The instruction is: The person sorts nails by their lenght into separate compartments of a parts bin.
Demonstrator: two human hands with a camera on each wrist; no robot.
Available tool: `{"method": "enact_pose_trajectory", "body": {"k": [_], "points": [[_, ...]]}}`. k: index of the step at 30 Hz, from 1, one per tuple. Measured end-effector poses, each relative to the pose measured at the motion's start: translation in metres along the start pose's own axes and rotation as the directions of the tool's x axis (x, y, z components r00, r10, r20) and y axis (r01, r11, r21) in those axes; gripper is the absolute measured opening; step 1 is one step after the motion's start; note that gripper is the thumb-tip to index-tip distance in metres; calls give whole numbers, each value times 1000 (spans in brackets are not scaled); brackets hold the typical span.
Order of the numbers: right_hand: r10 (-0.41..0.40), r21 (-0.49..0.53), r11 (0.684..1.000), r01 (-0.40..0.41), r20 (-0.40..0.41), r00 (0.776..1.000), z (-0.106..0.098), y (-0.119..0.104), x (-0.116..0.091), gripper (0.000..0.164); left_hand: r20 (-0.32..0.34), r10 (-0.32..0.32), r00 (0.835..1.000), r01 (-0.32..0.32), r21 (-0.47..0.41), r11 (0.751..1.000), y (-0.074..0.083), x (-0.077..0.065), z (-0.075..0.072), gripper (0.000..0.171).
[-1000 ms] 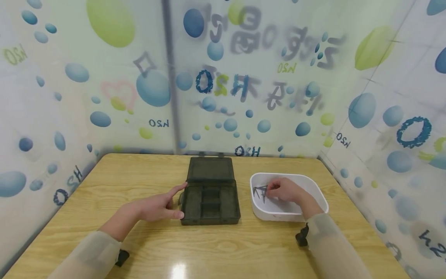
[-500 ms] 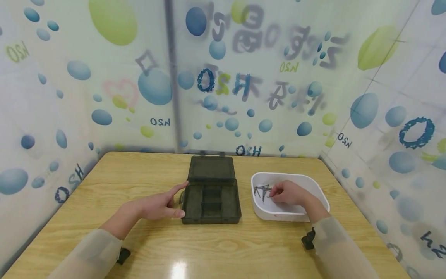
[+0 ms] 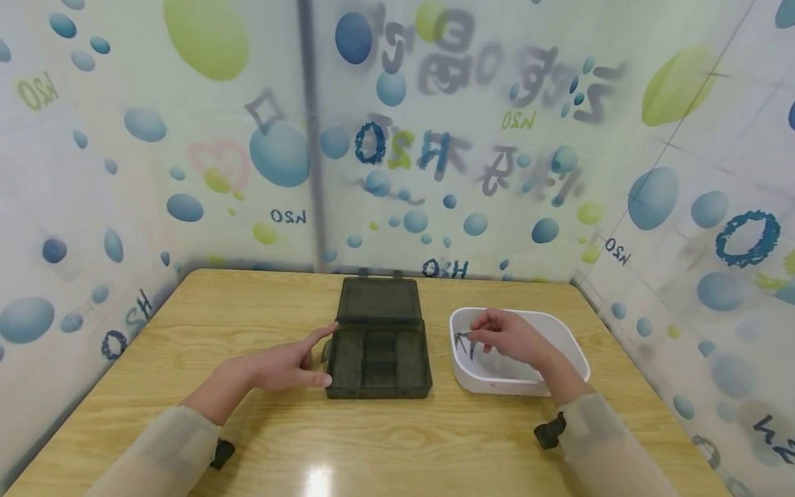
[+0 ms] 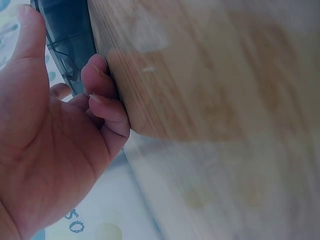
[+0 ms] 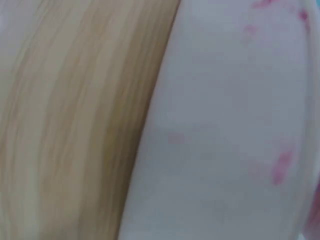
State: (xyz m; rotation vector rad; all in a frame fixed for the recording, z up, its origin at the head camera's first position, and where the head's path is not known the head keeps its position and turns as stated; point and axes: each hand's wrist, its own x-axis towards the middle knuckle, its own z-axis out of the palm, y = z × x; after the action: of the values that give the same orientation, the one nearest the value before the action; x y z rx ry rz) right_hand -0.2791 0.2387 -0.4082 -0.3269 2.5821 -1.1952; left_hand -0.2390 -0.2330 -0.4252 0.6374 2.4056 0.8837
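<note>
My left hand [image 3: 282, 366] rests at the left side of a dark, see-through plastic compartment box [image 3: 379, 392], its lid [image 3: 380, 300] folded back. The index finger touches the rear left corner and the thumb the front left corner. In the left wrist view, the left hand [image 4: 55, 130] shows the last fingers loosely bent against the table. My right hand [image 3: 512, 338] is over a white tub [image 3: 497, 386], thumb and index fingertip pinched together at a thin dark nail-like metal piece, mostly hidden by them. Several more such pieces [image 3: 461, 342] lie at the tub's left end.
Both stand on a wood-grain table [image 3: 373, 442], with the tub to the right of the box. Its outer wall [image 5: 215, 120], marked with pink smears, fills much of the right wrist view. Patterned curtains [image 3: 397, 207] close in the back and sides.
My right hand shifts right within the tub, then rises a little and comes back left over the metal pieces. The left hand stays at the box.
</note>
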Motion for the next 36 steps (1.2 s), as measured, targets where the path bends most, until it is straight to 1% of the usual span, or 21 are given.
{"method": "enact_pose_trajectory", "body": {"k": [6, 9, 14, 18, 22, 24, 26, 30, 36], "points": [[-51, 103, 993, 52, -17, 999, 13, -27, 0, 25, 1, -6, 1000, 6, 0, 1000, 1, -1, 0, 107], [-80, 138, 987, 82, -20, 997, 24, -41, 2, 23, -1, -4, 1000, 4, 1, 1000, 1, -1, 0, 107], [-123, 174, 977, 123, -9, 992, 45, -62, 8, 17, -1, 1, 1000, -1, 5, 1000, 0, 0, -1, 107], [-155, 199, 969, 147, 25, 988, 63, -76, 13, 18, 1, 6, 1000, -6, 12, 1000, -1, 0, 0, 107], [-185, 223, 961, 166, 68, 980, 80, -87, 19, 26, 1, 10, 1000, -10, 12, 1000, -1, 1, 0, 107], [-186, 233, 959, 162, 85, 979, 87, -91, 21, 29, 2, 9, 1000, -9, 7, 1000, -1, 1, 0, 107], [-190, 241, 957, 163, 92, 977, 95, -94, 24, 28, 2, 8, 1000, -8, 4, 1000, -1, 1, 0, 107], [-191, 232, 959, 164, 100, 977, 109, -98, 30, 21, 2, 5, 1000, -5, 5, 1000, -1, 2, 0, 108], [-186, 229, 961, 155, 122, 975, 125, -106, 36, 15, 0, 5, 1000, -5, 8, 1000, -2, 3, 0, 106]]}}
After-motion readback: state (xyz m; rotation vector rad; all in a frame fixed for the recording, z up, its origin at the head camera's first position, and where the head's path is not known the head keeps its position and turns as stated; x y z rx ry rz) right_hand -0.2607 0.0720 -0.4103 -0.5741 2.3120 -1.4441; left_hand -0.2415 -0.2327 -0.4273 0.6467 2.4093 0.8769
